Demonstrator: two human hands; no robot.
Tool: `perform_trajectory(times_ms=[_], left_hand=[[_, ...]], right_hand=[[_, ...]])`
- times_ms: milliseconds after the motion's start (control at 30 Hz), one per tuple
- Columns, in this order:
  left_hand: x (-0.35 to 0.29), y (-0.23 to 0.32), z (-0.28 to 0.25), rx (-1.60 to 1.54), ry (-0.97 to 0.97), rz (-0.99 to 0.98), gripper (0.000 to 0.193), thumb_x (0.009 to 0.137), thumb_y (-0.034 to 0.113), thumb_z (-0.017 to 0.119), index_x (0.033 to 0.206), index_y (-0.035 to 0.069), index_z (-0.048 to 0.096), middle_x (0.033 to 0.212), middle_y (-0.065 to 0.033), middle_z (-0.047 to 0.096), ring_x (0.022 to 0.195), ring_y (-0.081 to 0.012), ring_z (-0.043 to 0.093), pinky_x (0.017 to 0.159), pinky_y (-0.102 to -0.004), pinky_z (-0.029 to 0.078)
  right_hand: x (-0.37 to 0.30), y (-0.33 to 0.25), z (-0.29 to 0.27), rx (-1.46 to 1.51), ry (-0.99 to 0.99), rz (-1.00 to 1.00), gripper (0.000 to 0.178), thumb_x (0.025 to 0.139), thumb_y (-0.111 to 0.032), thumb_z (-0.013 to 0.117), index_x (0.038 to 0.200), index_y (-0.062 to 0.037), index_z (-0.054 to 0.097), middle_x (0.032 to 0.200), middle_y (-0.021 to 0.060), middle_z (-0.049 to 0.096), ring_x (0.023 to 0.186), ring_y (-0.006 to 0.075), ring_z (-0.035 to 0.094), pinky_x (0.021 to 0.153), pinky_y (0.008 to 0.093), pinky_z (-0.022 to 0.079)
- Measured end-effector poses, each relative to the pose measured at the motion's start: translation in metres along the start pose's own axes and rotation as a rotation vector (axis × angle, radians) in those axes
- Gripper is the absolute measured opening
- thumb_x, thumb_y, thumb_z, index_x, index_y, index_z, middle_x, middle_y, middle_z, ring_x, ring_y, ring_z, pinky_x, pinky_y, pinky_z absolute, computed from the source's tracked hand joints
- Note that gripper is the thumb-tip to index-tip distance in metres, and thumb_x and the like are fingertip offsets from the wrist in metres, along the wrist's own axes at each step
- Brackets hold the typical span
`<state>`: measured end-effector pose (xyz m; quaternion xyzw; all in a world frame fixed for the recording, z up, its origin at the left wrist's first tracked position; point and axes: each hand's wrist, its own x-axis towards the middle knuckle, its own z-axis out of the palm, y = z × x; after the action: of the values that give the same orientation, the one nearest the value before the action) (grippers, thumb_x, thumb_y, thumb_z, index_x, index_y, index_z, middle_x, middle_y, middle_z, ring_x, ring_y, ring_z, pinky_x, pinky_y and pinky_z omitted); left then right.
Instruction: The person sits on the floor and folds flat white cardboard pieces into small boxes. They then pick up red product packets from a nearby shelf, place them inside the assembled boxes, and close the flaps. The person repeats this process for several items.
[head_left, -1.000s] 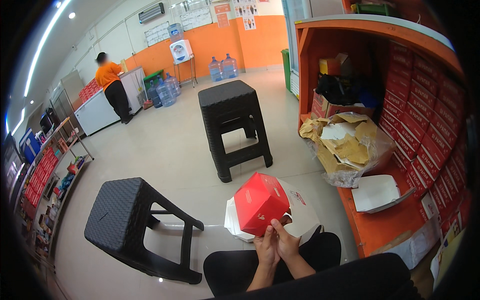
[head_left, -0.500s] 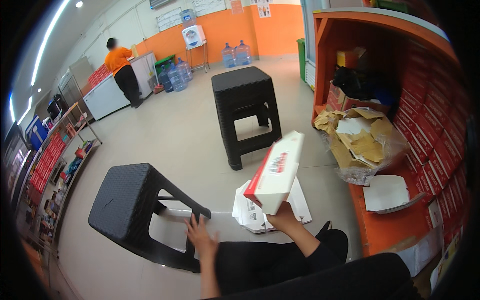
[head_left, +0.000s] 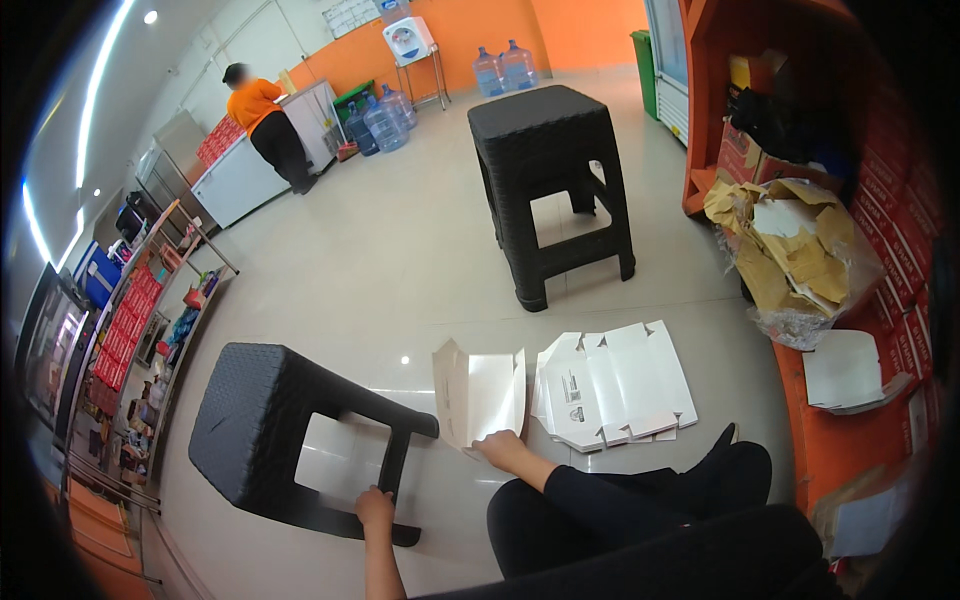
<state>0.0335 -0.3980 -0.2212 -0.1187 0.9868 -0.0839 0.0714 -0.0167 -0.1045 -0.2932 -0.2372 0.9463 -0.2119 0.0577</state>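
Cardboard is what the right hand [head_left: 500, 450] is grasping: a flat white box blank [head_left: 480, 392], half lifted off the floor, its lower edge pinched between the fingers. It is lying just left of the stack of flat white blanks [head_left: 612, 385] spread on the near floor. Judging by that, folding is only starting here; this blank is showing no raised walls yet, and the stack is waiting untouched. The left hand [head_left: 375, 508] is resting on the lower rail of the near black stool [head_left: 270, 430], fingers curled over it. Farther off, a second black stool [head_left: 550, 180] is standing mid-floor, a bag of crumpled brown paper [head_left: 800, 250] is sitting at the right, and a person in orange [head_left: 268, 125] is working at the far left.
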Motion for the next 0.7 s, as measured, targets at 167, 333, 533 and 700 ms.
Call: perform_trajectory(times_ms=[167, 333, 533, 700], left_hand=[[0.006, -0.036, -0.003, -0.002, 0.017, -0.027, 0.035, 0.082, 0.034, 0.064, 0.091, 0.001, 0.062, 0.086, -0.0194, 0.066, 0.085, -0.0363, 0.064, 0.075, -0.0448, 0.05], [0.004, -0.056, -0.007, -0.019, 0.027, -0.044, 0.035, 0.08, 0.03, 0.067, 0.095, 0.0, 0.061, 0.085, -0.0193, 0.066, 0.083, -0.037, 0.064, 0.073, -0.046, 0.051], [-0.012, 0.055, -0.044, -0.45, 0.865, 0.256, 0.036, 0.075, 0.019, 0.067, 0.107, 0.006, 0.056, 0.116, -0.0151, 0.055, 0.114, -0.0321, 0.048, 0.094, -0.0455, 0.036], [-0.042, 0.216, -0.055, -0.409, 0.413, 0.762, 0.04, 0.075, 0.027, 0.068, 0.109, 0.01, 0.057, 0.105, -0.0093, 0.062, 0.101, -0.0196, 0.057, 0.095, -0.0458, 0.035]], right_hand=[[-0.001, 0.007, 0.007, 0.478, -0.182, 0.151, 0.07, 0.083, -0.044, 0.062, 0.14, -0.0158, 0.033, 0.107, 0.0238, 0.061, 0.1, 0.0413, 0.057, 0.087, 0.0444, 0.045], [-0.069, 0.099, -0.032, 0.712, 0.379, 0.177, 0.043, 0.081, -0.023, 0.068, 0.117, -0.0041, 0.056, 0.108, 0.0141, 0.063, 0.103, 0.0248, 0.059, 0.092, 0.0341, 0.044], [-0.214, 0.235, -0.093, -0.129, 0.085, 1.213, 0.066, 0.075, -0.037, 0.068, 0.128, -0.0038, 0.045, 0.133, 0.0129, 0.044, 0.118, 0.0308, 0.047, 0.096, 0.0416, 0.041], [-0.255, 0.242, -0.103, 0.132, -0.19, 1.295, 0.061, 0.072, -0.042, 0.072, 0.115, -0.0018, 0.058, 0.118, 0.0167, 0.059, 0.107, 0.0315, 0.058, 0.087, 0.0402, 0.049]])
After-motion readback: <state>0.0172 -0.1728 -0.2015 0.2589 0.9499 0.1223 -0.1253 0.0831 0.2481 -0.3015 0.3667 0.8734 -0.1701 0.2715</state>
